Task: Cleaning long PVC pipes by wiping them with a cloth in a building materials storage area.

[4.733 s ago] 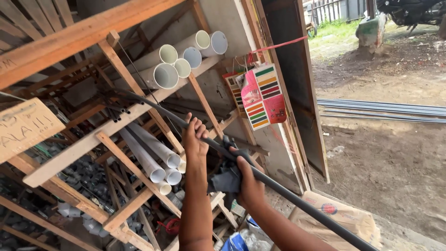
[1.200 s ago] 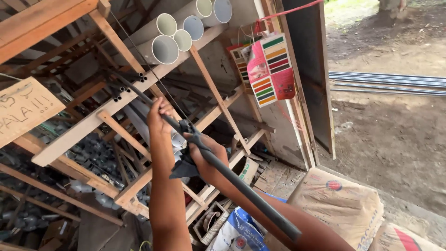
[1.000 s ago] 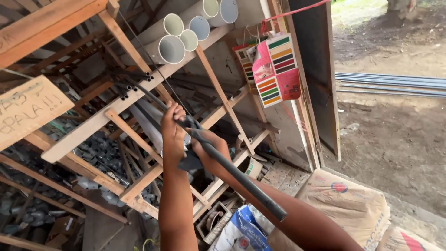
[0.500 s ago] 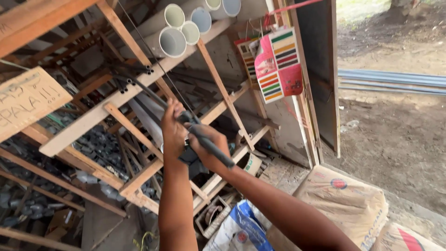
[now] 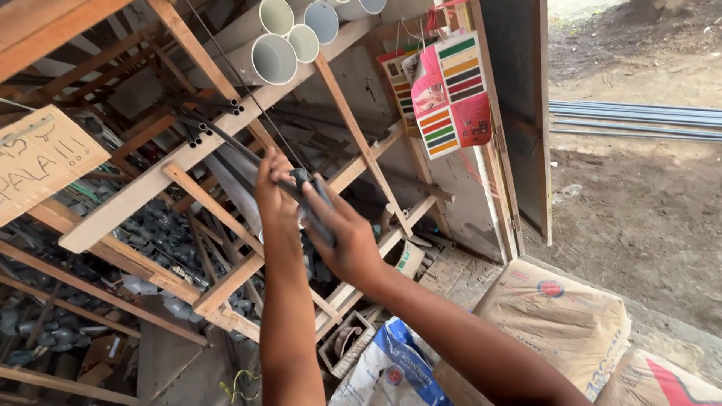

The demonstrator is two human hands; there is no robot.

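I have my left hand (image 5: 272,197) and right hand (image 5: 347,242) clamped on 1 thin dark pipe (image 5: 304,197), feeding it into the wooden rack (image 5: 174,167); next, push straight.

Your left hand (image 5: 274,192) and right hand (image 5: 342,237) cover middle of dark pipe (image 5: 312,207); its near end is lost under right palm. Far end, toward 10 o'clock, merges with other dark pipes (image 5: 214,128) in rack; cannot tell which is yours. White pipes (image 5: 274,56) at 12 o'clock cut by top edge. Cardboard sign (image 5: 41,162) at 9 o'clock cut by left edge. Cement sacks (image 5: 556,316) at 4 o'clock run off bottom edge. Both forearms cut by bottom edge.
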